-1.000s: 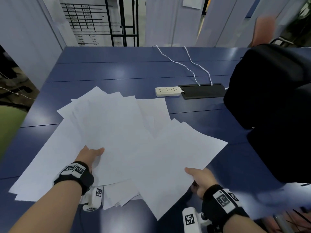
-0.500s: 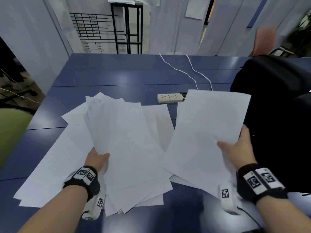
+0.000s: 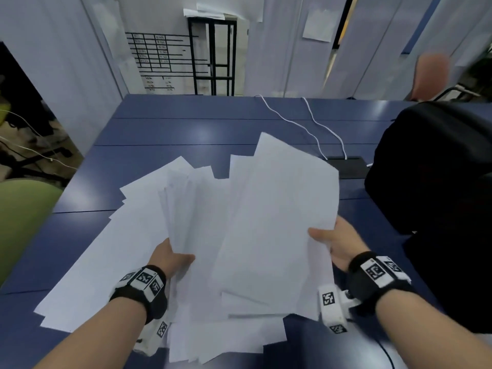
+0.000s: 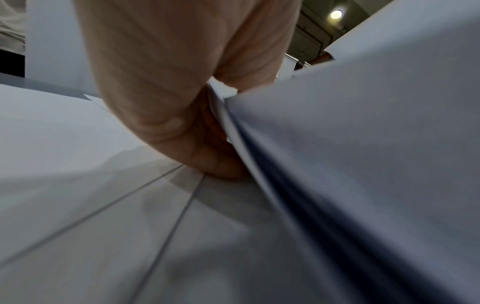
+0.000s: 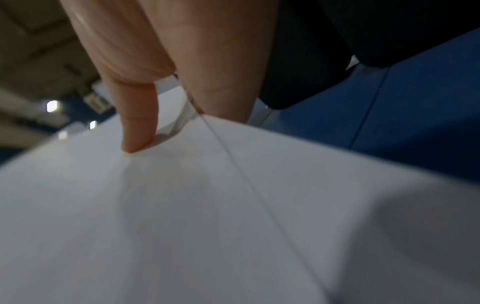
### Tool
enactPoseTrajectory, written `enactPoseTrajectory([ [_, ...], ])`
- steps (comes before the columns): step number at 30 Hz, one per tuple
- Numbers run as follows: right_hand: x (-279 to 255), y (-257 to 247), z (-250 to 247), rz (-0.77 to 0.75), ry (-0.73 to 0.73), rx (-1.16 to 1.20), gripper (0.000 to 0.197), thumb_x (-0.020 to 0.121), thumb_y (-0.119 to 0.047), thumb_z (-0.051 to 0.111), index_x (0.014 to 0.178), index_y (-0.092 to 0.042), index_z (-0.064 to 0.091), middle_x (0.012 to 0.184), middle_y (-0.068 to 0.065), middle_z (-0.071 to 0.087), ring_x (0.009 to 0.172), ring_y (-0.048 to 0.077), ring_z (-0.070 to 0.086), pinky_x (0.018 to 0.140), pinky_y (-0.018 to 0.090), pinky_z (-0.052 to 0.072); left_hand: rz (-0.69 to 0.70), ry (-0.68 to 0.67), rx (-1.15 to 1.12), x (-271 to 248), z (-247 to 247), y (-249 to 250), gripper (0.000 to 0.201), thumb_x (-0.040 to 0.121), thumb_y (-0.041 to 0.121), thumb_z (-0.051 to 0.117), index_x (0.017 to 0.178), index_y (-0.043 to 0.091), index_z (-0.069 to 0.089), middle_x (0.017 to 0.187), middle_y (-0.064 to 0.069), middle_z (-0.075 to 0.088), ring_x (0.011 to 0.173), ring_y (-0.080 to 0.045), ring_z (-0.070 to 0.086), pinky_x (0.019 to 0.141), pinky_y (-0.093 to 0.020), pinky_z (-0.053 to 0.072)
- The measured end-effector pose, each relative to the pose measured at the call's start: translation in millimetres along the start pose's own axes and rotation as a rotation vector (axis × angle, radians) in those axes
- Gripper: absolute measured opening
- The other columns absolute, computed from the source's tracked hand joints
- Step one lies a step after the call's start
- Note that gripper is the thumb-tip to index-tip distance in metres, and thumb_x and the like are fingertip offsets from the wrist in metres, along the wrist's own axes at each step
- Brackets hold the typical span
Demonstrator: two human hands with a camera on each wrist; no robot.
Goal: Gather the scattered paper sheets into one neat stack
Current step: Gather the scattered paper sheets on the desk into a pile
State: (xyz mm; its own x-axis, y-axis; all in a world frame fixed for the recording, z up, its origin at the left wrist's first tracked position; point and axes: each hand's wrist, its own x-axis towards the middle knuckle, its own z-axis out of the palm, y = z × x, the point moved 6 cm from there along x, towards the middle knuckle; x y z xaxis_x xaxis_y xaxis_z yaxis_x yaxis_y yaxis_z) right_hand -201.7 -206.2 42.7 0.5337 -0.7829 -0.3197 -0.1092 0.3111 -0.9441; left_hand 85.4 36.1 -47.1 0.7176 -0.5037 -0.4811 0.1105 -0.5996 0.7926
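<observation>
Left hand (image 3: pixel 170 258) grip pinches a fanned paper bundle (image 3: pixel 197 222); right hand (image 3: pixel 339 242) grip pinches top sheets (image 3: pixel 279 217), over blue worktop (image 3: pixel 165 134).

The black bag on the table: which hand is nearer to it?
Right. The right hand holds sheets just beside the black bag; the left hand grips papers on the far side of the pile.

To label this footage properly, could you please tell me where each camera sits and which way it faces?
Head: worn high, looking forward and down at the blue table, paper sheets, both forearms, left hand and right hand.
Left wrist: low, looking along the left hand gripping a sheaf of sheets.
Right wrist: low, looking along the right hand, thumb on paper.
Shared: all three show paper sheets.
</observation>
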Motion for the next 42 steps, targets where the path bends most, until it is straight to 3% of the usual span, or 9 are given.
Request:
enactPoseTrajectory([
  [7, 30, 67, 41, 0.118, 0.079, -0.268, 0.042, 0.068, 0.01, 0.075, 0.103, -0.008, 0.062, 0.109, 0.015, 0.069, 0.1, 0.031, 0.066, 0.093, 0.048, 0.051, -0.244, -0.046, -0.294, 11, 2, -5, 0.077, 0.093, 0.059, 0.046, 0.151, 0.012, 0.026, 0.157, -0.012, 0.028, 0.142, -0.033, 0.029, 0.117, -0.049, 0.024],
  [13, 28, 73, 62, 0.188, 0.065, -0.396, 0.031, 0.079, -0.01, 0.073, 0.101, -0.017, 0.053, 0.099, -0.002, 0.064, 0.092, 0.015, 0.062, 0.088, 0.032, 0.049, -0.285, -0.05, -0.184, 21, 2, -11, 0.086, 0.09, 0.035, 0.066, 0.153, 0.007, 0.015, 0.151, -0.017, 0.036, 0.129, -0.039, 0.045, 0.106, -0.051, 0.041],
  [18, 44, 90, 73, 0.288, 0.043, -0.555, 0.088, 0.054, -0.054, 0.071, 0.13, -0.018, 0.047, 0.129, 0.003, 0.054, 0.112, 0.022, 0.057, 0.097, 0.041, 0.05, -0.254, -0.059, -0.212, 24, 11, -13, 0.047, 0.082, 0.009, 0.066, 0.123, 0.0, 0.046, 0.124, -0.013, 0.059, 0.11, -0.034, 0.059, 0.101, -0.051, 0.046],
  [21, 37, 87, 84, 0.305, -0.016, -0.774, 0.078, 0.072, -0.048, 0.066, 0.139, -0.02, 0.038, 0.137, 0.006, 0.038, 0.127, 0.027, 0.041, 0.105, 0.041, 0.04, -0.255, -0.111, -0.301, 18, 20, -10, 0.06, 0.072, 0.011, 0.071, 0.127, 0.001, 0.048, 0.118, -0.016, 0.064, 0.107, -0.036, 0.062, 0.098, -0.053, 0.048],
  [25, 35, 88, 87, 0.235, -0.103, -0.934, 0.069, 0.082, -0.04, 0.062, 0.142, -0.025, 0.033, 0.137, 0.005, 0.032, 0.13, 0.027, 0.029, 0.104, 0.035, 0.036, -0.303, -0.17, -0.441, 15, 32, -5, 0.096, 0.059, 0.048, 0.084, 0.14, 0.015, 0.045, 0.136, -0.008, 0.056, 0.125, -0.029, 0.052, 0.108, -0.048, 0.039],
  [27, 36, 88, 84, 0.215, -0.116, -0.911, 0.066, 0.081, -0.039, 0.062, 0.14, -0.028, 0.035, 0.133, 0.004, 0.033, 0.127, 0.026, 0.03, 0.104, 0.036, 0.037, -0.301, -0.267, -0.449, 2, 35, 10, 0.074, 0.069, 0.061, 0.074, 0.128, 0.021, 0.057, 0.124, -0.002, 0.064, 0.122, -0.021, 0.053, 0.108, -0.041, 0.038],
  [31, 42, 89, 77, 0.2, -0.115, -0.833, 0.062, 0.079, -0.03, 0.067, 0.135, -0.025, 0.042, 0.131, 0.004, 0.039, 0.121, 0.024, 0.043, 0.1, 0.034, 0.043, -0.289, -0.204, -0.258, 6, 26, 12, 0.061, 0.087, 0.035, 0.066, 0.14, 0.012, 0.046, 0.142, -0.007, 0.048, 0.131, -0.028, 0.044, 0.111, -0.042, 0.034],
  [37, 54, 95, 61, 0.216, -0.071, -0.583, 0.051, 0.079, -0.005, 0.071, 0.125, -0.011, 0.052, 0.099, -0.002, 0.06, 0.098, 0.019, 0.062, 0.09, 0.032, 0.052, -0.17, -0.226, 0.111, 9, 16, 13, 0.03, 0.088, 0.001, 0.053, 0.114, 0.013, 0.044, 0.111, -0.012, 0.058, 0.096, -0.028, 0.059, 0.083, -0.036, 0.053],
  [42, 53, 93, 56, 0.2, -0.088, -0.453, 0.03, 0.077, 0.0, 0.072, 0.104, -0.009, 0.064, 0.103, 0.008, 0.072, 0.099, 0.025, 0.068, 0.096, 0.046, 0.051, -0.263, -0.38, -0.272, 4, 21, -2, 0.047, 0.079, -0.021, 0.06, 0.122, -0.001, 0.057, 0.109, -0.024, 0.07, 0.1, -0.041, 0.067, 0.081, -0.048, 0.056],
])
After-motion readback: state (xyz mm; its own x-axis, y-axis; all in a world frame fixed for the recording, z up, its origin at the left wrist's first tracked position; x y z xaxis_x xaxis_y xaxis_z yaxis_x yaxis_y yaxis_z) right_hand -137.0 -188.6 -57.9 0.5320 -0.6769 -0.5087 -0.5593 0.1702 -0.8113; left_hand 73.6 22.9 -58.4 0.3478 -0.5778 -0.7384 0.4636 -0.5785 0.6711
